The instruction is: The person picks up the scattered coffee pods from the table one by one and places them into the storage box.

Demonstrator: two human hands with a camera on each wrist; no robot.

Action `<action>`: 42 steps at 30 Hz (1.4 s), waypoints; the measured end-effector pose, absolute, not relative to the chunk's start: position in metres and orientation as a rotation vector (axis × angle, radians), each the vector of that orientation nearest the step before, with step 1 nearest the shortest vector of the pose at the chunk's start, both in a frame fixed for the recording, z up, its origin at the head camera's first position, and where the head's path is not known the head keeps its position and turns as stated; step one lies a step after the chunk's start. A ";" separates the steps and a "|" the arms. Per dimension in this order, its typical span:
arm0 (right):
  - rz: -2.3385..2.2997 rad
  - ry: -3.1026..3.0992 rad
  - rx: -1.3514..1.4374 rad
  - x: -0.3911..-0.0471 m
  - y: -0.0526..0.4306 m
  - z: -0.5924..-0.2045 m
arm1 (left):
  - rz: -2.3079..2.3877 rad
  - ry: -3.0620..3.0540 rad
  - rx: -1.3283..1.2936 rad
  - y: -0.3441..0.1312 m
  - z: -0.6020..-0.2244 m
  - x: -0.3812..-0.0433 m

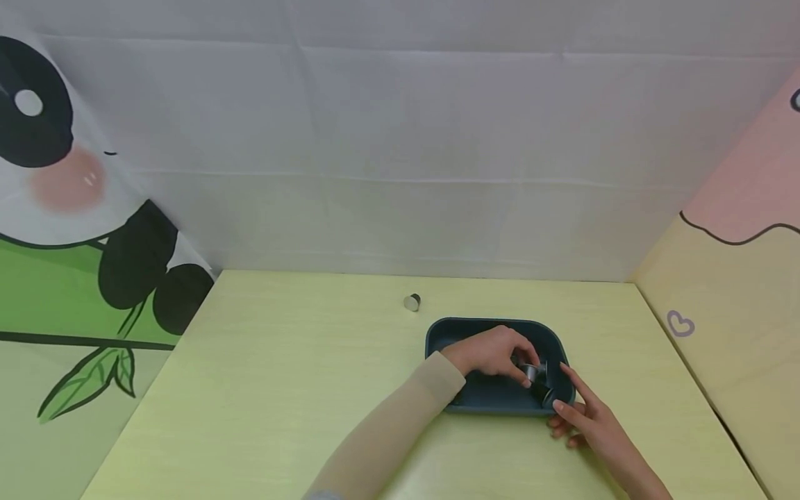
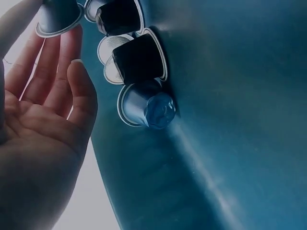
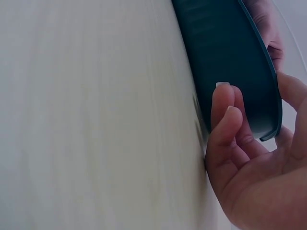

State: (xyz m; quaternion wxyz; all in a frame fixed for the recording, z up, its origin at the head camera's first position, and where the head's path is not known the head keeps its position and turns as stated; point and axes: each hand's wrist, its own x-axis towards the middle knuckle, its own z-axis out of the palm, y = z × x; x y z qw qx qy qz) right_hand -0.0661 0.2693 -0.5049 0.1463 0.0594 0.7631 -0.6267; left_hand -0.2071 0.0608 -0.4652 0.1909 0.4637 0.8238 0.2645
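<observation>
A dark blue tray (image 1: 494, 407) stands on the table, holding several coffee capsules at its right end. Reaching in from the left, my left hand (image 1: 494, 353) pinches a blue-grey capsule (image 2: 58, 18) between thumb and fingers. Beside it in the left wrist view, a black capsule (image 2: 140, 58) and a blue capsule (image 2: 147, 106) lie on their sides against the wall. My right hand (image 1: 590, 420) grips the tray's near right corner; in the right wrist view its fingers (image 3: 225, 124) lie along the outer wall. The left hand partly covers the capsules in the head view.
Behind the tray, a single capsule (image 1: 412, 302) lies on its side on the pale yellow table (image 1: 300, 347). A white sheet (image 1: 400, 139) rises at the back edge, with printed panels at left and right.
</observation>
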 end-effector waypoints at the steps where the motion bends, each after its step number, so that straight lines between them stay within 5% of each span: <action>1: -1.801 2.196 0.175 -0.066 0.269 -0.505 | 0.740 2.314 1.299 0.061 -0.466 -0.207; 42: -1.800 2.208 0.172 -0.064 0.267 -0.503 | 0.914 2.249 1.256 0.053 -0.448 -0.202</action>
